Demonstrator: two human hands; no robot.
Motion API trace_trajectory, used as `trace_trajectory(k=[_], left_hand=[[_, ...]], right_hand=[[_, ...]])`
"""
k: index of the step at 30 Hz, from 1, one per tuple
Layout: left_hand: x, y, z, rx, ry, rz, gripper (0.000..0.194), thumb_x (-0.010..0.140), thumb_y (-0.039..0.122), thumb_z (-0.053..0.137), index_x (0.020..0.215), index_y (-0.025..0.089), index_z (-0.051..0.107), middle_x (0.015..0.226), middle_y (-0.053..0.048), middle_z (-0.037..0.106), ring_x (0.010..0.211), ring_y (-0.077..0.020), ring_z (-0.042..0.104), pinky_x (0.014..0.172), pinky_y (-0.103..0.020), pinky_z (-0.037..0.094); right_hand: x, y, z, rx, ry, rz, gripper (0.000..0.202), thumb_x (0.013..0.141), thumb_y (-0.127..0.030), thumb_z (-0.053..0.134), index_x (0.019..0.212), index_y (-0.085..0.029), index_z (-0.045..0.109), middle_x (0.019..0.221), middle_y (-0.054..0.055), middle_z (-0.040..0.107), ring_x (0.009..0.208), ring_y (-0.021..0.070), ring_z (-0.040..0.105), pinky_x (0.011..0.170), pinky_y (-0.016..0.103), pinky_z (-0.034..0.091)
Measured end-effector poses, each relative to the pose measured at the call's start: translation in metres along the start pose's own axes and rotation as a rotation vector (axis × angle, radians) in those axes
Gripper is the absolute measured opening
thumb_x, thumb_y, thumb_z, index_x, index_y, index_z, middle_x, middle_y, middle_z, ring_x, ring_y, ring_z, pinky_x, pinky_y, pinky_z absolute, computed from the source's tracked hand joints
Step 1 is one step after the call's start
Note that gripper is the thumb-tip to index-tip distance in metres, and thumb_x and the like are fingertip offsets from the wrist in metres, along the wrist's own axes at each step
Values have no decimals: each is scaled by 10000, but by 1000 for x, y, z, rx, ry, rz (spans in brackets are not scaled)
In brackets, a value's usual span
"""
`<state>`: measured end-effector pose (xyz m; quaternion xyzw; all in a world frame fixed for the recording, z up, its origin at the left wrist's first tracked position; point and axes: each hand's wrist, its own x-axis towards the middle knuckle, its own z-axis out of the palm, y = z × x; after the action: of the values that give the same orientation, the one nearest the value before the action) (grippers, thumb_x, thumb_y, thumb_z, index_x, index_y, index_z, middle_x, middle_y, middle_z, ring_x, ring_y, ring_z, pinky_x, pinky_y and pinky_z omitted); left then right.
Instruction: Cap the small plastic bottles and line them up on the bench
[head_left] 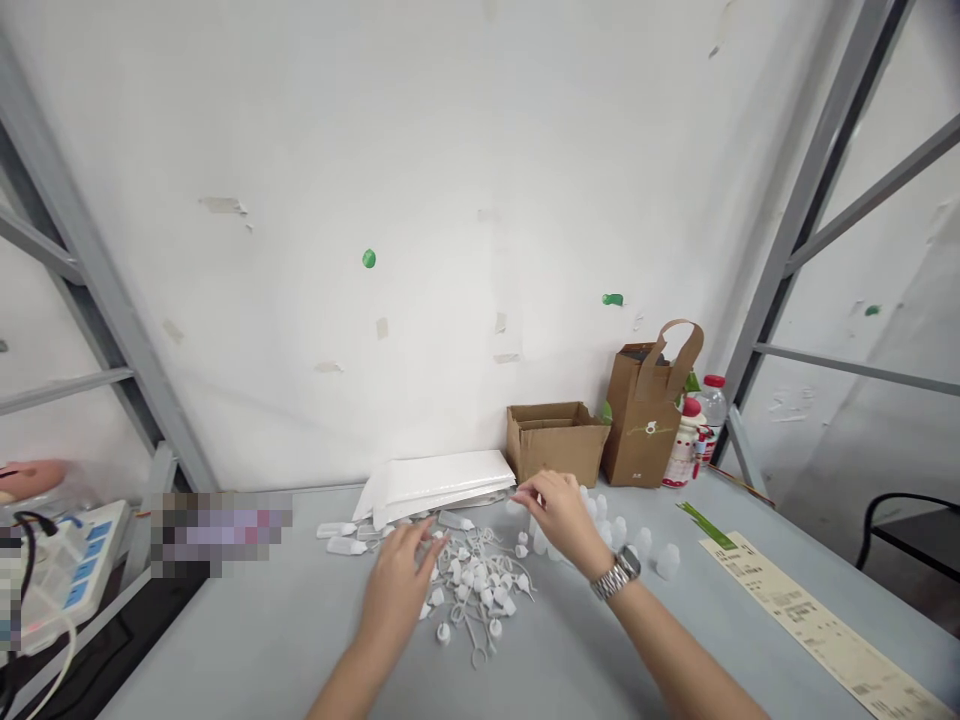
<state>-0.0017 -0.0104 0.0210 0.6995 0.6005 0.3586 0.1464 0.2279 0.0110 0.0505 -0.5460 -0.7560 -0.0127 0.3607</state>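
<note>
My left hand [403, 575] hovers at the left edge of a pile of white caps with looped cords [476, 580], fingers apart and holding nothing that shows. Just past its fingertips lies a slim clear dropper bottle [455, 521]; another such bottle [346, 546] lies to its left. My right hand [562, 515], with a metal-banded watch [618, 573] on the wrist, is closed in a pinch at a small translucent plastic bottle [514, 507]. Several squat translucent bottles [619, 530] stand behind and right of this hand, partly hidden by it.
White mailing envelopes [442, 478] lie by the wall, beside an open cardboard box [559, 440]. Right of that stand a brown paper bag [643, 425] and bottles with red caps [684, 450]. A long printed paper strip [806, 610] lies at right, a power strip [94, 560] at left.
</note>
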Motion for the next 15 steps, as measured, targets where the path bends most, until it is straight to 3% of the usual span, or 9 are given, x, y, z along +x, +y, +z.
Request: trace_trajectory(k=[2, 5, 11, 15], left_hand=[[5, -7, -8, 162, 86, -55, 336, 822, 346, 391, 1048, 188, 584, 951, -70, 606, 961, -237, 522, 827, -349, 410], [9, -13, -18, 376, 105, -113, 315, 831, 270, 374, 1037, 149, 579, 962, -96, 600, 979, -246, 515, 799, -328, 413], [13, -32, -40, 674, 84, -264, 335, 771, 24, 313, 967, 113, 570, 910, -126, 593, 897, -238, 542, 745, -302, 407], [15, -49, -50, 758, 51, -345, 369, 750, -14, 282, 996, 51, 548, 952, -193, 579, 904, -285, 558, 687, -321, 420]], right_hand=[[11, 10, 2, -202, -46, -42, 236, 863, -295, 481, 699, -181, 607, 757, 28, 621, 753, 163, 528, 718, 310, 292], [19, 20, 12, -360, -117, -81, 223, 850, -272, 509, 682, -179, 624, 769, 37, 614, 765, 166, 523, 690, 300, 271], [15, 31, 27, -412, -136, -78, 237, 831, -266, 538, 635, -170, 632, 738, 50, 606, 768, 187, 519, 669, 308, 255], [13, 22, 24, -438, -101, -92, 217, 844, -303, 514, 726, -166, 635, 781, 65, 599, 800, 200, 507, 691, 320, 260]])
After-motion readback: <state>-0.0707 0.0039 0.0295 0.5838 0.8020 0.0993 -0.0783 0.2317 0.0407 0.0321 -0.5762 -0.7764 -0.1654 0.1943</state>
